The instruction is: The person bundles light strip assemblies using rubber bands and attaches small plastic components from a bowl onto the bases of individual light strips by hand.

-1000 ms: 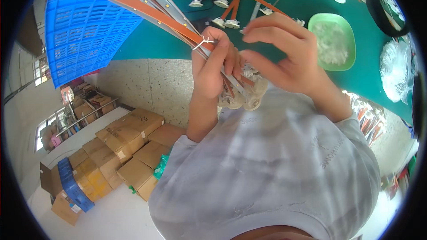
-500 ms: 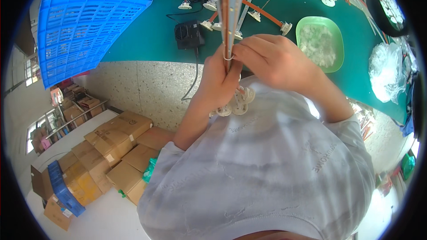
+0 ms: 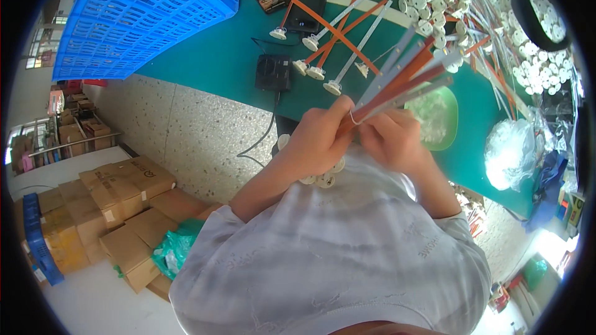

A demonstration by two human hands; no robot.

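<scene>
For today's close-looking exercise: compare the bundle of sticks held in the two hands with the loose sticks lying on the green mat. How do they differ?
1. The held bundle is gathered tight in the grip of the left hand and right hand; the loose sticks lie spread apart, some crossing.
2. The bundle is lifted off the green mat; the loose sticks rest flat on it.

Both mix orange and pale sticks ending in white round caps.

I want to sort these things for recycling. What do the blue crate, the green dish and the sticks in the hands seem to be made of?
Blue crate: likely moulded plastic, matte; its walls are an even lattice of holes.
Green dish: probably plastic, smooth, slightly glossy, rounded rim.
Sticks, bundled in the left hand with the right hand alongside: thin flat orange and white strips with round white bases, probably plastic; the strips could be coated card.
</scene>
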